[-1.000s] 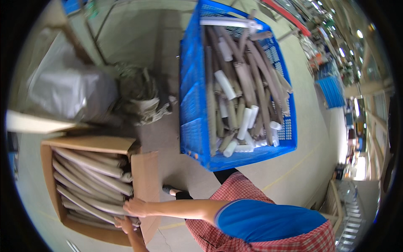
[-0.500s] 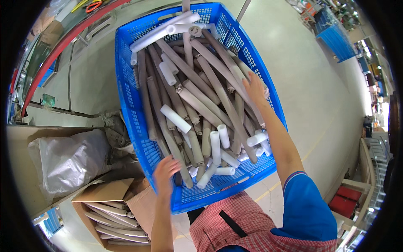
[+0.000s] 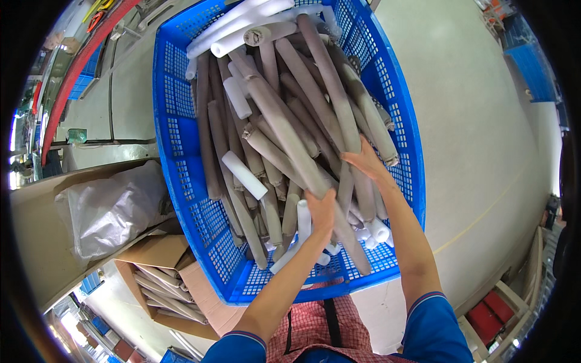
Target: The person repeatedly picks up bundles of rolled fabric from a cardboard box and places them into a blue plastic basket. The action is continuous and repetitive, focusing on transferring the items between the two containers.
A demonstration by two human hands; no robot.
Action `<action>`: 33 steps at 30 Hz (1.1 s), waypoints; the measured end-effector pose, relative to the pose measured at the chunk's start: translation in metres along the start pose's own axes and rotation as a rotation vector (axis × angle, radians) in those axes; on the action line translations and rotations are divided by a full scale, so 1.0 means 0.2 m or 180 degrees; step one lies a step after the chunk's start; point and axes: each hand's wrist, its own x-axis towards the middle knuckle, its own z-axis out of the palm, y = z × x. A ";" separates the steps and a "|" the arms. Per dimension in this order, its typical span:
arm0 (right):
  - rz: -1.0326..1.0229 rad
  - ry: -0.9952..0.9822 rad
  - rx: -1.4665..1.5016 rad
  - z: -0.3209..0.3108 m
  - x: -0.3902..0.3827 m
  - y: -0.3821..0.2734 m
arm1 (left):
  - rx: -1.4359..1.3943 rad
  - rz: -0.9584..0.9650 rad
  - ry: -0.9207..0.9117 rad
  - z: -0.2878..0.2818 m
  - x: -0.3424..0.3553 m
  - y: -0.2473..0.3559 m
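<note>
A big blue plastic basket [image 3: 172,103] stands in front of me, heaped with long grey-brown tubes [image 3: 209,148] and several white foam tubes [image 3: 244,174]. My left hand [image 3: 321,213] is closed around a long grey-brown tube [image 3: 287,133] that slants across the top of the pile toward the basket's near side. Farther right, my right hand [image 3: 367,160] grips a second grey-brown tube [image 3: 330,78], its thumb pointing left over it. Some of the fingers on both hands are hidden behind the tubes.
At the lower left, an open cardboard box [image 3: 209,290] holds more grey-brown tubes. Beside it, a silvery plastic bag [image 3: 115,209] lies in a larger box or bin. A red rail [image 3: 66,78] runs along the upper left, and red boxes [image 3: 491,314] sit at the lower right.
My left hand has moved from the basket's near left edge to the right and taken hold of a tube. My right hand has come lower and closed on another. The basket looks nearer.
</note>
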 end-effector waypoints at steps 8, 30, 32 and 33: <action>0.0348 0.0300 -0.1439 0.28 -0.39 -0.02 | -0.1663 0.0236 -0.0868 -0.17 0.35 -0.10; 0.1000 -0.0992 0.0635 0.09 -0.32 -0.13 | -0.0078 0.0706 -0.2215 -0.28 0.49 0.21; 0.1008 -0.1035 0.0459 0.08 -0.31 -0.13 | -0.0045 0.0419 -0.2541 -0.31 0.51 0.28; 0.1082 -0.0951 0.0515 0.09 -0.33 -0.19 | 0.0019 0.0449 -0.2545 -0.32 0.49 0.31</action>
